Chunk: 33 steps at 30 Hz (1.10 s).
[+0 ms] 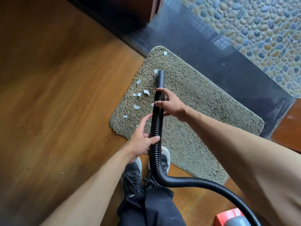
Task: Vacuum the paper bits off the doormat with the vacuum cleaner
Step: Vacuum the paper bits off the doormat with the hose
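Observation:
A shaggy grey-green doormat (pixel 195 101) lies on the wooden floor by a dark threshold. Several white paper bits (pixel 146 92) are scattered along its left side, and one more paper bit (pixel 165 53) lies near the far corner. A black ribbed vacuum hose (pixel 157 126) runs up from the lower right and ends in a smooth black nozzle (pixel 160 78) pointing down at the mat near the bits. My right hand (pixel 171 103) grips the hose just behind the nozzle. My left hand (pixel 143 141) holds the hose lower down, thumb across it.
My two feet in dark sneakers (pixel 132 176) stand at the mat's near edge. The red and grey vacuum cleaner body (pixel 231 217) sits at the bottom right. A dark stone threshold (pixel 211 51) and pebble flooring (pixel 260 30) lie beyond the mat. Wooden floor (pixel 57 95) spreads left.

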Available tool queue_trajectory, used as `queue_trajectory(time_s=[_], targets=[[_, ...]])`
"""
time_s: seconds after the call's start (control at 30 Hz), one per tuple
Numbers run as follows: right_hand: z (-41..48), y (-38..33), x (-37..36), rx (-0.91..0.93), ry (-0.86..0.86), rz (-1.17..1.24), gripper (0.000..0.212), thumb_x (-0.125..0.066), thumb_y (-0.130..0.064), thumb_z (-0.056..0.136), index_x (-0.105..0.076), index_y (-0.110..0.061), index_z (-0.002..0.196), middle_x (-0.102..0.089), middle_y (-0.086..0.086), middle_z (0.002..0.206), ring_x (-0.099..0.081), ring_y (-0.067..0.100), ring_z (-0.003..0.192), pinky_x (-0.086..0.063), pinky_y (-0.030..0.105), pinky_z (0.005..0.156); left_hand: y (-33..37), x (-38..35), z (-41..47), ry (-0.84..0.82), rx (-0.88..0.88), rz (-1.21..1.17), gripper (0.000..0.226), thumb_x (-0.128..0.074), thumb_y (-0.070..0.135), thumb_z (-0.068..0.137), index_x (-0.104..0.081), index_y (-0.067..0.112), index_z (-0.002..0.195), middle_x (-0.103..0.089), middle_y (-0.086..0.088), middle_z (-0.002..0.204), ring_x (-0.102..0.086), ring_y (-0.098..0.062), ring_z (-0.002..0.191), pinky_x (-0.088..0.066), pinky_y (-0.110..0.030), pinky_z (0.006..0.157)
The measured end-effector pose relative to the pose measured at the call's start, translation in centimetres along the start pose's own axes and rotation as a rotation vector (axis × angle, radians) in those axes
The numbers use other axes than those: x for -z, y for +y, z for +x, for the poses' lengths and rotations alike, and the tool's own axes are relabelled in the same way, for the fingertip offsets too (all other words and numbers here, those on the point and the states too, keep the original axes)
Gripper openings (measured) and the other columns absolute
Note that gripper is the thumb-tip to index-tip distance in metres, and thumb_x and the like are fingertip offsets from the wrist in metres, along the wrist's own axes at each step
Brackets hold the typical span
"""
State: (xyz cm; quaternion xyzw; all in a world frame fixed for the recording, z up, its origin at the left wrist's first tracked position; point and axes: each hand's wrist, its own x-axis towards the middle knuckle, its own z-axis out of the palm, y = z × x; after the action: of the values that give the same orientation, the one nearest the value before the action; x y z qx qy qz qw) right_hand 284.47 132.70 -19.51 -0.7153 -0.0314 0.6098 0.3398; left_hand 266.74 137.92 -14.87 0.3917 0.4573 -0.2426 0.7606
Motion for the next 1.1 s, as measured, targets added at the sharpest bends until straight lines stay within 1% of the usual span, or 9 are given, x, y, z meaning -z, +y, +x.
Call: queue_trajectory(time_s=[0.1,0.2,0.43,0.57,0.63,0.8,0.9,1.03,1.1], targets=[[0.0,0.0,0.2,-0.020,-0.005,0.086,0.059,-0.057,-0.001,0.092,-0.038,-0.023,0.144,-0.058,0.019,0.115,-0.068,0.024,0.089,-0.058,0.031,0.057,0.1,-0.3,-0.1,0.004,-0.012,0.002,0.083,-0.061,-0.005,0.092,-0.033,0.057,0.139,-0.071,-0.025,0.099,-0.071,-0.041,0.093,-0.055,-0.066,0.080],[0.3,-0.2,0.1,-0.006,-0.004,0.085,0.059,-0.056,0.000,0.092,-0.039,-0.022,0.144,-0.059,0.018,0.110,-0.067,0.025,0.087,-0.059,0.034,0.060,0.1,-0.5,0.0,0.015,-0.013,-0.017,0.084,-0.061,-0.005,0.092,-0.029,0.055,0.143,-0.071,-0.024,0.099,-0.071,-0.042,0.093,-0.055,-0.066,0.079],[0.5,0.2,-0.7,0.001,0.001,0.051,0.060,-0.055,0.001,0.093,-0.036,-0.019,0.146,-0.058,0.021,0.116,-0.067,0.023,0.085,-0.057,0.027,0.060,-0.1,-0.4,-0.5,0.025,-0.004,-0.043,0.085,-0.061,-0.005,0.092,-0.028,0.052,0.145,-0.069,-0.029,0.101,-0.070,-0.047,0.093,-0.054,-0.068,0.079],[0.6,0.3,-1.1,0.000,-0.011,0.042,0.059,-0.057,0.000,0.092,-0.037,-0.020,0.145,-0.057,0.023,0.122,-0.067,0.027,0.090,-0.060,0.041,0.076,-0.3,-0.3,-0.9,0.031,-0.001,-0.046,0.086,-0.062,-0.005,0.091,-0.026,0.051,0.146,-0.071,-0.024,0.098,-0.070,-0.045,0.095,-0.054,-0.066,0.081],[0.8,0.1,-1.1,0.017,0.005,0.035,0.058,-0.058,-0.001,0.091,-0.040,-0.019,0.143,-0.057,0.024,0.123,-0.067,0.028,0.091,-0.059,0.045,0.080,0.0,-0.3,-1.0,0.039,-0.005,-0.040,0.085,-0.061,-0.004,0.092,-0.026,0.052,0.146,-0.071,-0.023,0.097,-0.070,-0.045,0.095,-0.054,-0.066,0.082],[1.1,-1.5,-0.2,0.081,0.027,0.036,0.059,-0.057,0.002,0.091,-0.040,-0.019,0.144,-0.057,0.019,0.118,-0.067,0.024,0.087,-0.060,0.030,0.067,1.6,-0.3,-0.1,0.058,-0.040,0.043,0.085,-0.061,0.000,0.093,-0.025,0.058,0.143,-0.073,-0.019,0.101,-0.072,-0.035,0.094,-0.055,-0.064,0.081],[1.6,-2.4,1.1,0.102,0.082,0.003,0.059,-0.058,0.001,0.091,-0.041,-0.017,0.143,-0.058,0.017,0.116,-0.067,0.023,0.088,-0.059,0.030,0.069,3.0,-0.8,1.0,0.059,-0.043,0.046,0.085,-0.061,0.000,0.093,-0.024,0.056,0.145,-0.073,-0.018,0.103,-0.072,-0.034,0.095,-0.056,-0.062,0.080],[2.3,-2.6,2.9,0.089,0.152,-0.039,0.059,-0.061,-0.003,0.089,-0.043,-0.020,0.143,-0.059,0.016,0.114,-0.067,0.021,0.085,-0.058,0.032,0.067,4.4,-1.9,2.3,0.024,-0.042,0.070,0.084,-0.060,0.001,0.094,-0.021,0.051,0.149,-0.072,-0.015,0.105,-0.072,-0.027,0.095,-0.060,-0.052,0.073],[2.6,-2.6,3.6,0.087,0.185,-0.050,0.060,-0.062,-0.005,0.087,-0.045,-0.022,0.142,-0.060,0.016,0.117,-0.067,0.022,0.087,-0.059,0.034,0.069,5.0,-2.3,2.9,0.011,-0.040,0.079,0.083,-0.060,0.002,0.094,-0.021,0.050,0.150,-0.072,-0.014,0.107,-0.072,-0.026,0.096,-0.060,-0.052,0.073]])
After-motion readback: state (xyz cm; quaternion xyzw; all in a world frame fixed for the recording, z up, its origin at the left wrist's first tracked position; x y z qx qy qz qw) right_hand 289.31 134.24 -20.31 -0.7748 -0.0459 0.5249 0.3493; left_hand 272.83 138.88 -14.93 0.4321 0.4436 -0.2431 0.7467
